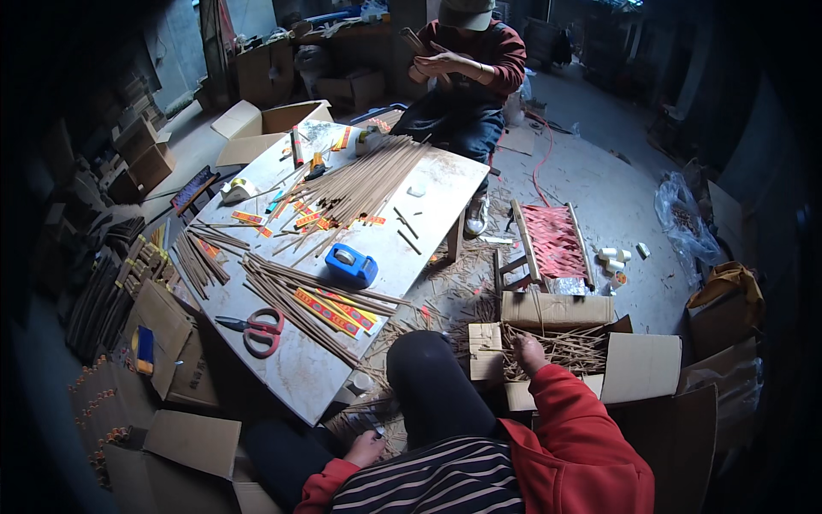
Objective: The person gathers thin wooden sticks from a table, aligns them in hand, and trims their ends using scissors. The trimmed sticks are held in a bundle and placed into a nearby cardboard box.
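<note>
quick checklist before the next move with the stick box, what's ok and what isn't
1. Box open: ok, its flaps are folded out.
2. Right hand at the sticks: ok, it is over the box opening.
3. Grip on a stick: cannot tell, the fingertips are too small to make out.
4. Left hand empty: cannot tell, it rests low by the leg and its palm is hidden.
5. Scissors away from both hands: ok, they lie on the table.
6. Floor free of loose sticks: not ok, many are scattered beside the table.
</note>
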### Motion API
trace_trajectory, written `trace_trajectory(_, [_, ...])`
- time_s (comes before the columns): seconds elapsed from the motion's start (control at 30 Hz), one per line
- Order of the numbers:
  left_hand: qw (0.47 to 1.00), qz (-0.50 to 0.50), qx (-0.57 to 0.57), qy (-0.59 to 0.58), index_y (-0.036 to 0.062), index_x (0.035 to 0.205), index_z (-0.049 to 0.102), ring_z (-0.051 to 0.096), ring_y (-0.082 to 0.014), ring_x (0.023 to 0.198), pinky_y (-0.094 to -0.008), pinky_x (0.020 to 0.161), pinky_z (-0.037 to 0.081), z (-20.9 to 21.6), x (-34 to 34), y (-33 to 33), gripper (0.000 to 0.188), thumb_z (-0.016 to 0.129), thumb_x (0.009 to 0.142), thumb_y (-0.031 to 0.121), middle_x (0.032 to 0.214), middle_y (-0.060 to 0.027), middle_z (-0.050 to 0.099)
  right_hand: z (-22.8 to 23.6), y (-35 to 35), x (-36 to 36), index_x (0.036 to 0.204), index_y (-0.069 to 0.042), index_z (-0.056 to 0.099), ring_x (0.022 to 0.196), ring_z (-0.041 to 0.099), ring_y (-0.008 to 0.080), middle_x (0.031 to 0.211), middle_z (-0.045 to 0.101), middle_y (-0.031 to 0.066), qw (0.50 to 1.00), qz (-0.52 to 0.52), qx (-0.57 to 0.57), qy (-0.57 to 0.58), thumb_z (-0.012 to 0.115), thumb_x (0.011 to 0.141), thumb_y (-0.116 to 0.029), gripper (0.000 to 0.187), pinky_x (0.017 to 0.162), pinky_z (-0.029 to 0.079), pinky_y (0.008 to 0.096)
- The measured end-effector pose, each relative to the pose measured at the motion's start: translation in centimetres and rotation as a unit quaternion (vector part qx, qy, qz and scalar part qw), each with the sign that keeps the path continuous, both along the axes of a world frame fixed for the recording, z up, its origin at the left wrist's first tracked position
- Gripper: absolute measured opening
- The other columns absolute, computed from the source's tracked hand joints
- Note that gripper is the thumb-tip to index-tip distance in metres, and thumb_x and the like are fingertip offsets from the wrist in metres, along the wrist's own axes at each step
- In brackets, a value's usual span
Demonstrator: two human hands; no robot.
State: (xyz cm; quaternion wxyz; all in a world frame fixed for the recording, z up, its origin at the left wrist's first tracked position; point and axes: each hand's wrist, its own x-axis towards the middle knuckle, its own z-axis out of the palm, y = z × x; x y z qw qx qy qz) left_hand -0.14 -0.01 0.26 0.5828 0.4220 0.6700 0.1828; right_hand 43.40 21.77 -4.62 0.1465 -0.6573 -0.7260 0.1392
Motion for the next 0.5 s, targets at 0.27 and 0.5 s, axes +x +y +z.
trace_trajectory(0.27, [0.999, -0.004, 0.012, 0.034, -0.0046, 0.094, 0.054, 0.057, -0.0176, 0.062, -0.032, 0.056, 0.045, 0.3, -0.3, -0.3, 0.03, 0.058, 0.078, 0.021, 0.073, -0.0122, 0.06, 0.8, 0.0, 5.8, 0.077, -0.009, 0.06, 0.074, 0.058, 0.032, 0.077, 0.06, 0.0142, 0.967, -0.241, 0.042, 0.078, 0.057, 0.076, -0.017, 0.009, 0.064, 0.046, 0.0397])
trace_trajectory(0.5, [0.998, 0.045, -0.034, 0.029, -0.0048, 0.091, 0.055, 0.059, -0.02, 0.065, -0.0336, 0.059, 0.046, 1.7, 0.4, 0.1, 0.029, 0.056, 0.078, 0.021, 0.074, -0.0142, 0.06, -5.1, -1.7, 15.3, 0.084, 0.001, 0.061, 0.07, 0.062, 0.0227, 0.076, 0.063, 0.0118, 0.868, -0.447, -0.175, 0.128, 0.061, 0.073, -0.011, 0.016, 0.07, 0.051, 0.0332])
